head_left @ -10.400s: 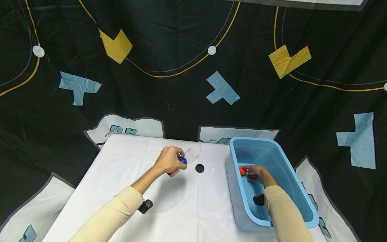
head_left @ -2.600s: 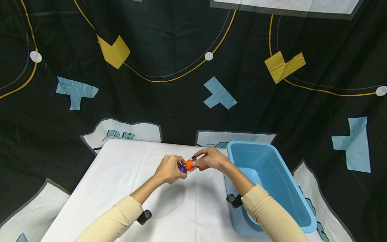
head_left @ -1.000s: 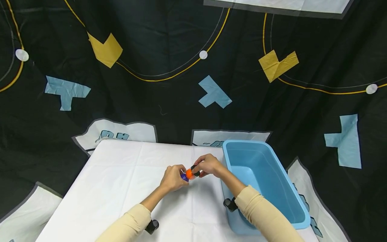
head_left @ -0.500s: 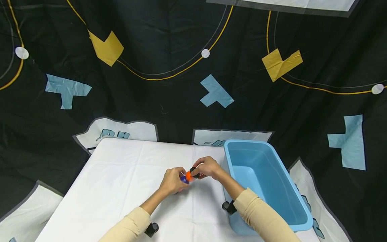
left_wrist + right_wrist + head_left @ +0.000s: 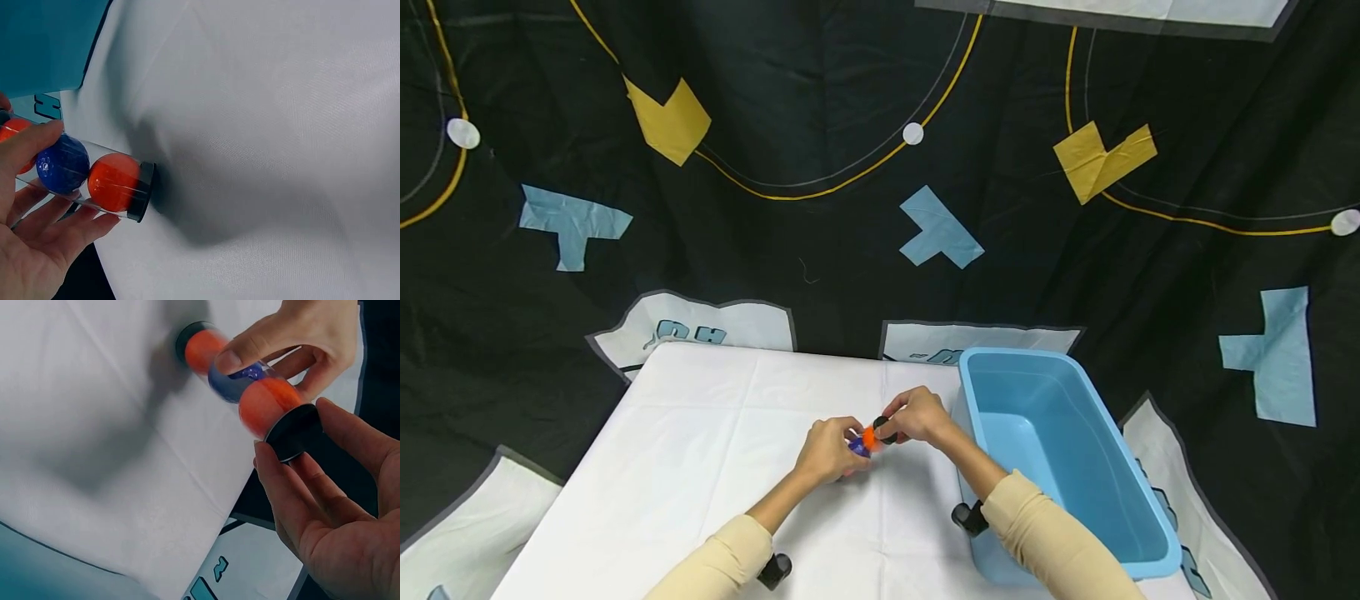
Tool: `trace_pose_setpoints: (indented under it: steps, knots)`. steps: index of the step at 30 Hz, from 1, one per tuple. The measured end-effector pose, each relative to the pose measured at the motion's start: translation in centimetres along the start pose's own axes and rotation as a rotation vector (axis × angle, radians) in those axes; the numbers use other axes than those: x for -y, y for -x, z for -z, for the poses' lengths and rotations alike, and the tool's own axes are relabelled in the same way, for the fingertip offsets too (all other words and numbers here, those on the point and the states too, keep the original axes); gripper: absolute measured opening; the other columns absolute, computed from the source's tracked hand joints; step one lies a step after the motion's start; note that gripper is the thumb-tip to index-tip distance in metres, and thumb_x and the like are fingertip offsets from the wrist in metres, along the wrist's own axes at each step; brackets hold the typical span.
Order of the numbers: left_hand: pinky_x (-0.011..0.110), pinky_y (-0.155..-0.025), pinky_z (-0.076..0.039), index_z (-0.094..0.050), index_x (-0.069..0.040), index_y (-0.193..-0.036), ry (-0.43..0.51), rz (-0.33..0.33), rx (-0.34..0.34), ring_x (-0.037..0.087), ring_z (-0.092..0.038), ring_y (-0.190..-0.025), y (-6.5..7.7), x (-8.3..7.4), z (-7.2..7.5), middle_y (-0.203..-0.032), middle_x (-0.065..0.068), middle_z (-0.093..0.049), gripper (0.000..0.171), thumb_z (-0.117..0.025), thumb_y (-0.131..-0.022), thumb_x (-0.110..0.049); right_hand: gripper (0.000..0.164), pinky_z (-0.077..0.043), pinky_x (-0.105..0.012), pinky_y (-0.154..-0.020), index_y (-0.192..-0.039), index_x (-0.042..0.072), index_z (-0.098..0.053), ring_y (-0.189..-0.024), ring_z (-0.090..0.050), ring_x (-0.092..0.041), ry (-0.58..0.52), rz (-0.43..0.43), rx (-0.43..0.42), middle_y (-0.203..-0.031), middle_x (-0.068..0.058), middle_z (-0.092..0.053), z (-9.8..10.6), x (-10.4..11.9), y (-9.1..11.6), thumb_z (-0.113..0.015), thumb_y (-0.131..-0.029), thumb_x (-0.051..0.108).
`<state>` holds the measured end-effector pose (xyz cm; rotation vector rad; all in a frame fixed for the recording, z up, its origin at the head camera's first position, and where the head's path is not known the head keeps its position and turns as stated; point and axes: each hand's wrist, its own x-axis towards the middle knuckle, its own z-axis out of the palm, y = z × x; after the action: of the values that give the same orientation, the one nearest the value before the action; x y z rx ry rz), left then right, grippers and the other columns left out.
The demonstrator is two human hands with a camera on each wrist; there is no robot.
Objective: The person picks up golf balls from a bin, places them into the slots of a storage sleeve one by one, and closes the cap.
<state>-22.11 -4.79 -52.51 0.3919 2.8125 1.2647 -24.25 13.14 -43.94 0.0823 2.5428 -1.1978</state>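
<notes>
My left hand [image 5: 827,450] grips a clear plastic tube [image 5: 94,149] around its middle, tilted above the white table. Inside, a blue ball [image 5: 62,164] lies between an orange ball [image 5: 114,182] and a second orange ball [image 5: 267,407]. A black end cap [image 5: 142,192] closes the tube's lower end. At the other end, the fingers and thumb of my right hand [image 5: 921,414] pinch a black cap [image 5: 295,432] by its edge, flush against the tube's mouth. In the head view, fingers partly cover the tube.
A light blue bin [image 5: 1067,467] stands on the right side of the white-covered table [image 5: 715,417], beneath my right forearm. A black curtain [image 5: 820,267] with tape marks hangs behind the table. Each wrist carries a small black camera [image 5: 775,571].
My right hand has left the bin, bringing an orange ball, now inside the tube, and a black cap to the tube's mouth. Over the last second both hands stay nearly still.
</notes>
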Motion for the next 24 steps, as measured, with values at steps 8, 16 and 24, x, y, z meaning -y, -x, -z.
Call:
trace_pose_setpoints:
  steps: [8,16,24]
  knots:
    - [0.029,-0.063,-0.057,-0.074,-0.011,-0.097,0.008,-0.004,-0.006,0.014,-0.069,-0.07,-0.1,-0.1,-0.1,-0.091,0.009,-0.077,0.038,-0.094,-0.066,-0.017,0.025,-0.062,-0.034,-0.069,-0.091,0.003,-0.078,-0.065,-0.074,-0.023,0.003,0.021,-0.053,-0.086,-0.014,-0.073,-0.5,-0.5,-0.1,-0.091,-0.07,0.008]
    - [0.031,-0.067,-0.058,-0.074,-0.012,-0.096,0.018,0.013,-0.014,0.018,-0.071,-0.075,0.0,0.1,-0.2,-0.09,0.009,-0.078,0.038,-0.095,-0.065,-0.017,0.024,-0.062,-0.033,-0.068,-0.09,0.004,-0.079,-0.063,-0.072,-0.02,0.024,0.011,-0.056,-0.087,-0.015,-0.072,-0.7,-0.4,-0.1,-0.091,-0.07,0.009]
    - [0.032,-0.066,-0.059,-0.074,-0.012,-0.096,0.048,0.013,-0.037,0.022,-0.075,-0.077,0.0,0.5,-0.2,-0.09,0.009,-0.078,0.038,-0.095,-0.064,-0.016,0.025,-0.055,-0.025,-0.056,-0.087,0.005,-0.08,-0.062,-0.068,-0.017,0.094,0.063,-0.09,-0.087,-0.013,-0.072,-1.1,0.2,0.1,-0.093,-0.068,0.013]
